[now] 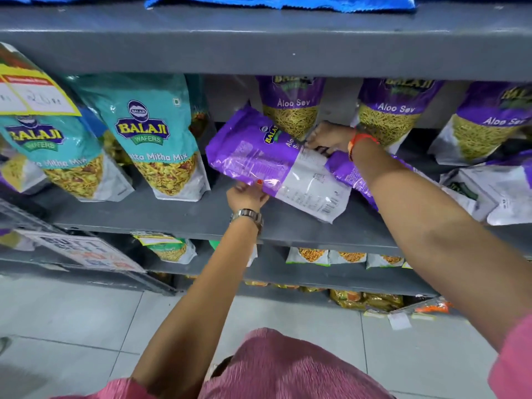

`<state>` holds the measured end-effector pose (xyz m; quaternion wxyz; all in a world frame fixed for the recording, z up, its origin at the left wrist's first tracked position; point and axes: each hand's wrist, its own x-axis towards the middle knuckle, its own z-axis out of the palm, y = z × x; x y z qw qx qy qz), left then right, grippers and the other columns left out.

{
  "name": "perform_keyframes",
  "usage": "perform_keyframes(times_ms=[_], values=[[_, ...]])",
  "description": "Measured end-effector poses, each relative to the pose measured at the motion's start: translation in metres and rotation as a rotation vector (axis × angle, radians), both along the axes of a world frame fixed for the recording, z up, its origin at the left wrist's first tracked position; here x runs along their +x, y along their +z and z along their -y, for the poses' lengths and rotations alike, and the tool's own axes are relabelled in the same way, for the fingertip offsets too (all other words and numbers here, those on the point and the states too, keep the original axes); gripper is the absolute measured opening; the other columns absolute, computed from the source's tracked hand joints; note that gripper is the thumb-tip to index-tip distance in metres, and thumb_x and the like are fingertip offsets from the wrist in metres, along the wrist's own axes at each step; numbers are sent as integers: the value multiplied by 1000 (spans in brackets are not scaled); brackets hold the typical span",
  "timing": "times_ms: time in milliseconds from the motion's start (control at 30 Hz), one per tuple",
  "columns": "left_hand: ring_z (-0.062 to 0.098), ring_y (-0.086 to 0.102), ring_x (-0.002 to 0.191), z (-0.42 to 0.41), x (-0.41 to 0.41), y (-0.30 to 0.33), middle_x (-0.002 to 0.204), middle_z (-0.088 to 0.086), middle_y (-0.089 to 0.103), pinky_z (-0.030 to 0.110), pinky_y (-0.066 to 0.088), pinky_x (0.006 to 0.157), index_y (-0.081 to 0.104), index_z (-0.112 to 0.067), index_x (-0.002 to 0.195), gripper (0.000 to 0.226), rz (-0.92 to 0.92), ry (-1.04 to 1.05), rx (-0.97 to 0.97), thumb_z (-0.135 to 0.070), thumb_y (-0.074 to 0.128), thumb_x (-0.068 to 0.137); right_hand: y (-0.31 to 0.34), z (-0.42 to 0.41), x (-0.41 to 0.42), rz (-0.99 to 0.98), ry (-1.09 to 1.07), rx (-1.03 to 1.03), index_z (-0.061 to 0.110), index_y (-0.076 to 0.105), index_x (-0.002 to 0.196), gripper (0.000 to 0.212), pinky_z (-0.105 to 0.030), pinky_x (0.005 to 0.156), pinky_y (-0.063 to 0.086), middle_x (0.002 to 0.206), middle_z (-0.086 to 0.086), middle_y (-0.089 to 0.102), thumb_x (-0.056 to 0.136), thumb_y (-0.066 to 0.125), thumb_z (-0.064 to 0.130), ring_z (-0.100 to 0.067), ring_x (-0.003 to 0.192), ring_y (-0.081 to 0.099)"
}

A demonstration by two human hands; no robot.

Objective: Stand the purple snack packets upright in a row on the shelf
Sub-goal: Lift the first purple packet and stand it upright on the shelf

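Note:
A purple Aloo Sev packet (276,165) lies tilted on its side, back face up, over the grey shelf (201,217). My left hand (246,195) grips its lower edge, thumb on top. My right hand (328,138) pinches the packet's far edge near its white part. Under my right forearm another purple packet (348,174) lies flat. Three purple packets stand upright at the back: one (290,105) behind my right hand, one (391,110) to its right, one (486,125) at the far right.
Teal Khatta Mitha Mix packets (155,133) stand upright on the left of the same shelf. More purple-and-white packets (495,194) lie flat at the right end. A yellow price tag (31,90) hangs at the left. Lower shelves hold other snack bags (345,256).

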<state>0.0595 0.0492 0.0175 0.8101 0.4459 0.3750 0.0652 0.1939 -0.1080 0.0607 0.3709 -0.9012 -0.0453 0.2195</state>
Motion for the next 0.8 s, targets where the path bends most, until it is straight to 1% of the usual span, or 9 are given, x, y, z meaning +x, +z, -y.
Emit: perform_keyframes(times_ms=[167, 267, 333, 400, 500, 600, 667, 733, 800], values=[[22, 57, 73, -20, 5, 14, 65, -2, 60, 45, 53, 74, 52, -16, 60, 33, 130, -52, 262, 7, 50, 84, 7, -10, -16, 37, -131, 181, 21, 43, 64, 30, -22, 52, 42, 61, -2, 44, 88, 57, 10, -11, 55, 42], [22, 57, 73, -33, 15, 19, 49, -14, 65, 43, 52, 79, 63, -12, 68, 21, 200, -87, 458, 2, 55, 82, -7, -11, -30, 94, -279, 324, 19, 49, 60, 31, -16, 41, 45, 61, -3, 47, 86, 51, 1, -12, 54, 45], [24, 59, 82, -39, 19, 26, 67, -6, 68, 45, 52, 85, 67, -7, 80, 15, 228, -116, 571, 1, 55, 82, -24, -13, -39, 132, -383, 428, 17, 57, 56, 29, -27, 57, 52, 64, -6, 55, 79, 51, 0, -19, 61, 52], [23, 60, 80, -43, 21, 32, 69, -4, 65, 46, 51, 86, 67, -10, 75, 18, 278, -165, 694, 2, 55, 81, -41, -12, -49, 182, -476, 499, 22, 61, 53, 30, -42, 74, 52, 65, -5, 60, 76, 52, 4, -23, 70, 55], [-3, 58, 59, -49, 28, 38, 58, -21, 65, 46, 51, 84, 68, -12, 73, 24, 330, -238, 803, 5, 53, 82, -54, -11, -69, 252, -577, 565, 27, 61, 51, 30, -51, 84, 51, 63, 3, 60, 76, 60, 9, -24, 73, 57], [10, 58, 70, -54, 31, 40, 67, -17, 73, 56, 50, 88, 69, -14, 86, 25, 366, -339, 822, 3, 51, 83, -58, -13, -82, 288, -668, 620, 29, 62, 51, 26, -57, 86, 53, 66, -2, 64, 72, 64, 15, -25, 75, 61], [10, 57, 72, -55, 31, 38, 74, -10, 73, 48, 53, 85, 61, 2, 105, 24, 388, -388, 787, 5, 49, 84, -56, -14, -92, 300, -737, 652, 27, 66, 60, 16, -56, 87, 52, 75, -8, 67, 73, 66, 17, -24, 77, 63], [-1, 61, 67, -54, 27, 38, 65, -22, 69, 28, 58, 69, 56, 1, 113, 30, 418, -414, 722, 8, 47, 85, -54, -15, -103, 333, -779, 679, 14, 72, 79, 6, -54, 89, 52, 79, -8, 66, 77, 66, 14, -23, 79, 63], [-4, 61, 67, -53, 23, 37, 75, -16, 69, 16, 55, 64, 56, 0, 114, 30, 419, -410, 722, 5, 47, 86, -52, -15, -114, 375, -809, 670, 2, 70, 92, 15, -51, 90, 53, 81, -9, 65, 81, 64, 11, -23, 79, 62]])
